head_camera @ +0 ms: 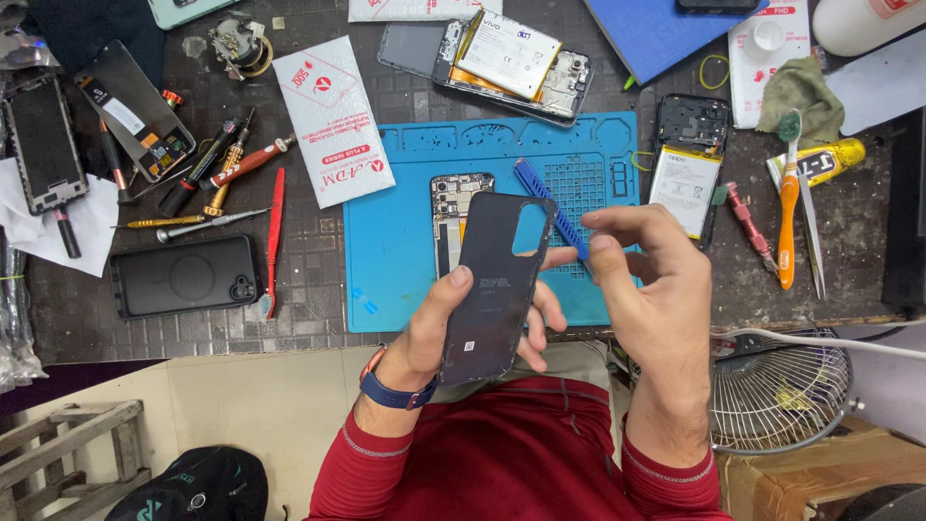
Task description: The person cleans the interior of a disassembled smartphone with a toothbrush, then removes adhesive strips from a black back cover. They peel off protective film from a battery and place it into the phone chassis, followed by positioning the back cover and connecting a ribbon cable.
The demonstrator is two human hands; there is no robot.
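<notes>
Above the near edge of the table [289, 328], the left hand [439, 333] holds a dark phone back cover [497, 280]. Its fingers are curled around the cover, with the thumb on the inside face and the other fingers behind. The cover stands almost upright, with its long side running from the person's lap up toward the blue mat [405, 241], and the camera hole is at the top. The right hand [651, 289] is just beside the cover on its right side. It pinches a blue plastic pry tool [542, 193] between thumb and fingertips, and the tool points up and left, behind the cover's top corner. The left hand is the one on the cover; the right hand is close but I cannot tell if it touches it. One open phone [449, 207] lies on the mat, partly hidden by the cover. One more open phone with a white battery [511, 58] lies at the far edge. One orange toothbrush [788, 203] lies at the right.
</notes>
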